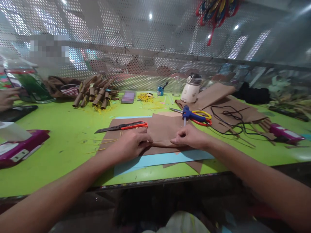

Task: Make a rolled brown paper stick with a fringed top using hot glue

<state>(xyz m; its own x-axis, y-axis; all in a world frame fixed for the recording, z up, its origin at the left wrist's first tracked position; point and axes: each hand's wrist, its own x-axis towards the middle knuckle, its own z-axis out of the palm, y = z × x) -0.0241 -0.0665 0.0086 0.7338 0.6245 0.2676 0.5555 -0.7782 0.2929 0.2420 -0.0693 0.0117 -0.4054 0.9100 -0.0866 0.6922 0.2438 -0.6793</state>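
Note:
A sheet of brown paper (161,127) lies before me, its near edge folded or rolled up into a narrow strip. My left hand (134,141) pinches the left part of that strip, fingers closed. At its right part, my right hand (188,136) has thumb and fingertips closed on the same edge. Light blue paper (167,157) lies underneath, showing along the near side. A red and black utility knife (121,126) rests on brown paper beyond my left hand. Past my right hand lie scissors with yellow and red handles (205,121), beside a blue tool (187,112) that resembles a glue gun.
Tied brown paper rolls (97,94) and yellow strands (145,97) sit at the back. A white bottle (191,89), more brown sheets (233,111) and a black cord (230,113) stand right. Purple power strips (29,147) lie both sides. Another person's hand (9,98) shows far left.

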